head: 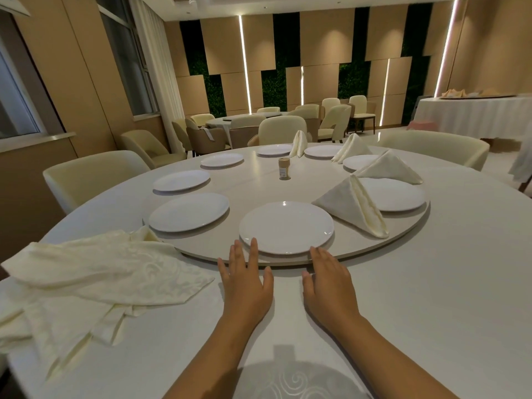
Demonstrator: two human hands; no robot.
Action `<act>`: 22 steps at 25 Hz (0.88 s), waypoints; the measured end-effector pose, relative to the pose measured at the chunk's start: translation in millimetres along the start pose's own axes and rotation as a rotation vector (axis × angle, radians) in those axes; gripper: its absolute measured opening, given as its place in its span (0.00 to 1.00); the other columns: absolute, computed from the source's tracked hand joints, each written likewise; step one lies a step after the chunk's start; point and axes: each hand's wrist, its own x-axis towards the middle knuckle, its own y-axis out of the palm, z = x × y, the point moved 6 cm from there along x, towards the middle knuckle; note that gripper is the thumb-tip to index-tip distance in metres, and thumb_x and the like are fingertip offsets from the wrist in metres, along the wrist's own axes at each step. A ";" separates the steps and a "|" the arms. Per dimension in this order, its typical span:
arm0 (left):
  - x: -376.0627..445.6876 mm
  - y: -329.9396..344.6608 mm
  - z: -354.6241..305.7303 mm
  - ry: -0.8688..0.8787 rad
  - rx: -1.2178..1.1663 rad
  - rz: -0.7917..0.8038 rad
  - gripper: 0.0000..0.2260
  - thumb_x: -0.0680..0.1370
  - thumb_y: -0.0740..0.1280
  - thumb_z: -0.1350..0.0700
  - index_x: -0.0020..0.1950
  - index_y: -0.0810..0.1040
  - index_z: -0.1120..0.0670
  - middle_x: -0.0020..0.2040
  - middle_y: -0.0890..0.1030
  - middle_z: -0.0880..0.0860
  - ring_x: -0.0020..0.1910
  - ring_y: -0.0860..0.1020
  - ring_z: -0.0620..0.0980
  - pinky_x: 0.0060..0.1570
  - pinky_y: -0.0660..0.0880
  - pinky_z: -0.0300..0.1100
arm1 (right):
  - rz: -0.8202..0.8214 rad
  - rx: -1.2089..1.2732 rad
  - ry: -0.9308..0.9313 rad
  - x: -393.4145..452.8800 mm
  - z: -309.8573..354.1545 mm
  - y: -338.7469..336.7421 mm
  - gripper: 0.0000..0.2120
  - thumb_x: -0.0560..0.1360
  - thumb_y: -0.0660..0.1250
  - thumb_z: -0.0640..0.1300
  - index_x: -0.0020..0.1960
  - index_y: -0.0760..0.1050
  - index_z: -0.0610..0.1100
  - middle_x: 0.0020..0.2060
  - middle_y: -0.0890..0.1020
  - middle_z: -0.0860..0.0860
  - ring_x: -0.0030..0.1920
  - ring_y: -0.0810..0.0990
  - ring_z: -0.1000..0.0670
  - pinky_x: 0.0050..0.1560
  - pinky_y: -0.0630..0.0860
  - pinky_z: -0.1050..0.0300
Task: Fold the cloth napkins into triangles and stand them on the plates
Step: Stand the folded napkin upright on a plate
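Observation:
My left hand (246, 279) and my right hand (328, 276) lie flat and open on the table, fingertips touching the near edge of the round turntable (403, 240). Just beyond them sits a bare white plate (286, 227). To its right a cream napkin folded into a triangle (352, 205) stands at the edge of another plate (394, 194). Three more folded napkins (388, 167) stand by plates farther round. A pile of loose unfolded napkins (95, 275) lies on the table at my left.
Several bare plates (188, 212) ring the left side of the turntable. A small brown jar (284, 168) stands at its middle. Cream chairs (95, 174) surround the table, and more tables stand behind.

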 end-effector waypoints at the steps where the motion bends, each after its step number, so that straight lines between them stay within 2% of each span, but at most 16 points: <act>1: 1.7 -0.5 6.6 -0.039 0.012 0.006 0.30 0.83 0.51 0.47 0.79 0.39 0.52 0.79 0.40 0.57 0.77 0.38 0.53 0.70 0.29 0.52 | -0.072 -0.021 -0.032 -1.8 4.0 -5.3 0.25 0.81 0.56 0.48 0.76 0.59 0.44 0.73 0.66 0.49 0.73 0.62 0.48 0.73 0.55 0.55; 3: 3.4 2.6 19.0 -0.100 0.075 0.083 0.30 0.82 0.50 0.48 0.78 0.39 0.56 0.79 0.40 0.58 0.77 0.38 0.54 0.73 0.33 0.55 | -0.129 -0.036 -0.157 -5.2 16.6 -5.9 0.23 0.78 0.59 0.46 0.72 0.67 0.44 0.66 0.74 0.48 0.67 0.71 0.46 0.68 0.60 0.55; 4: 3.0 4.7 20.4 -0.093 0.101 0.132 0.29 0.82 0.49 0.48 0.78 0.39 0.57 0.79 0.40 0.58 0.77 0.38 0.54 0.73 0.33 0.56 | -0.107 -0.028 -0.204 -6.0 21.7 -2.2 0.23 0.77 0.59 0.47 0.71 0.68 0.44 0.66 0.74 0.48 0.67 0.71 0.46 0.68 0.58 0.55; 8: -3.4 6.3 2.1 0.087 0.104 0.167 0.26 0.82 0.49 0.49 0.79 0.46 0.52 0.80 0.45 0.53 0.78 0.41 0.49 0.70 0.30 0.54 | 0.056 -0.085 -0.292 -6.5 31.0 13.9 0.27 0.78 0.51 0.51 0.76 0.57 0.48 0.75 0.60 0.51 0.76 0.56 0.50 0.71 0.44 0.59; 11: -4.8 6.6 -3.8 0.153 0.079 0.168 0.26 0.82 0.50 0.50 0.79 0.47 0.48 0.80 0.46 0.51 0.78 0.41 0.47 0.72 0.32 0.53 | 0.178 -0.135 -0.272 -5.8 27.3 21.3 0.26 0.82 0.47 0.51 0.78 0.47 0.48 0.77 0.51 0.52 0.77 0.46 0.52 0.72 0.36 0.59; 13: -4.5 10.5 -8.8 0.208 0.085 0.192 0.26 0.82 0.50 0.51 0.79 0.46 0.47 0.80 0.46 0.50 0.78 0.42 0.46 0.73 0.33 0.50 | 0.241 -0.194 -0.217 -6.5 20.8 23.8 0.26 0.83 0.46 0.51 0.78 0.44 0.47 0.78 0.47 0.51 0.77 0.42 0.51 0.72 0.35 0.57; 16: -4.3 14.4 -19.7 0.267 0.041 0.204 0.25 0.82 0.51 0.54 0.79 0.48 0.47 0.79 0.48 0.48 0.78 0.44 0.45 0.73 0.35 0.46 | 0.247 -0.235 -0.139 -4.2 10.7 18.3 0.26 0.83 0.46 0.52 0.78 0.45 0.45 0.78 0.47 0.49 0.77 0.42 0.49 0.74 0.36 0.54; 22: -6.2 22.7 -36.5 0.297 -0.023 0.240 0.24 0.83 0.51 0.54 0.79 0.49 0.48 0.79 0.48 0.48 0.78 0.44 0.45 0.72 0.35 0.43 | 0.255 -0.269 -0.069 -4.1 0.5 11.6 0.28 0.82 0.47 0.54 0.78 0.46 0.43 0.78 0.49 0.47 0.77 0.43 0.47 0.75 0.38 0.51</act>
